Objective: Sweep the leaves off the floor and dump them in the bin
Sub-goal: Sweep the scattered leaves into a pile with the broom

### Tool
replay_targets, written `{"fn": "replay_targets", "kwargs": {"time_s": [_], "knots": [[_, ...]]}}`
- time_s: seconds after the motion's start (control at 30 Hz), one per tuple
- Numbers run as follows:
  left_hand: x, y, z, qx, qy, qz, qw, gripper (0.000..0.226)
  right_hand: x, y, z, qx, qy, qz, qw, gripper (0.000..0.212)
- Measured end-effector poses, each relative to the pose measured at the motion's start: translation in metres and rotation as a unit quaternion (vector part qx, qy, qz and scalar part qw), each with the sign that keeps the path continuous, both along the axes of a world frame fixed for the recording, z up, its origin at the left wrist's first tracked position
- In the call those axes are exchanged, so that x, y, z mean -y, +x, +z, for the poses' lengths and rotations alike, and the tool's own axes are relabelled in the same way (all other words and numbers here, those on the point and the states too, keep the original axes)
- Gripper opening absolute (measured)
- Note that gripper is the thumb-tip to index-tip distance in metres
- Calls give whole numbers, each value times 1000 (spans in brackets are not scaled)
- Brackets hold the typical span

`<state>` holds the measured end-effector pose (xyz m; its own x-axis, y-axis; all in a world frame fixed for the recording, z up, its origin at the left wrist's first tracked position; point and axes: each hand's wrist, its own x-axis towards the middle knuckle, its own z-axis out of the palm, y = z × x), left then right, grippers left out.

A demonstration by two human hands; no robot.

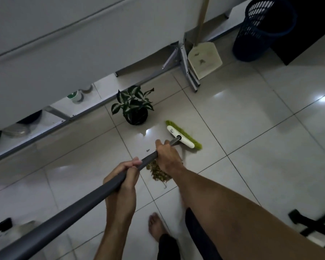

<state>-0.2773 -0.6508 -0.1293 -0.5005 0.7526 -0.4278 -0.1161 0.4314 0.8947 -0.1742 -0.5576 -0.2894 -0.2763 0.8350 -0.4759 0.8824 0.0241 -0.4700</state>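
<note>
Both hands are clenched round the grey broom handle [94,196]: the left hand [123,177] grips it nearer the body, fingers [137,162] curled over the top, and the right hand [168,156] grips it further down, close to the white broom head [180,136] with its green bristles [186,133]. The swept leaves [159,171] lie in a small dry pile on the tiled floor [251,128], directly below and partly hidden by the right-hand fingers, between the two grips and on the near side of the bristles. The main risk, as I judge it, is scatter: a fast or long stroke would flick the light leaves apart, and one stray fragment [147,150] already sits just left of the right-hand fingers. The potted plant [134,107] stands just beyond the bristles, so a forward push could knock it or shake loose more leaves. The cream dustpan [204,59] leans well beyond the fingers against a grey metal frame leg [188,70], and the dark blue mesh bin [263,29] stands further off to the right of it, so the pile must be carried some way and could spill. A bare foot [156,228] stands near the pile on the body side and could tread through it.
</note>
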Motion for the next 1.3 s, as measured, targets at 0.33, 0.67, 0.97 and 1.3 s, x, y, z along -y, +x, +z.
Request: {"fn": "replay_targets", "kwargs": {"time_s": [0.33, 0.67, 0.97, 1.3], "knots": [[21, -57, 22, 93, -111, 73, 987, 11, 40, -56, 26, 46, 6, 62, 997, 33], [31, -83, 37, 58, -53, -98, 992, 18, 49, -44, 52, 72, 71, 17, 995, 25], [22, -79, -22, 57, -104, -56, 991, 13, 53, -33, -5, 74, 36, 35, 996, 20], [70, -100, 28, 46, -90, 49, 994, 15, 92, -86, 25, 29, 5, 100, 995, 18]]}}
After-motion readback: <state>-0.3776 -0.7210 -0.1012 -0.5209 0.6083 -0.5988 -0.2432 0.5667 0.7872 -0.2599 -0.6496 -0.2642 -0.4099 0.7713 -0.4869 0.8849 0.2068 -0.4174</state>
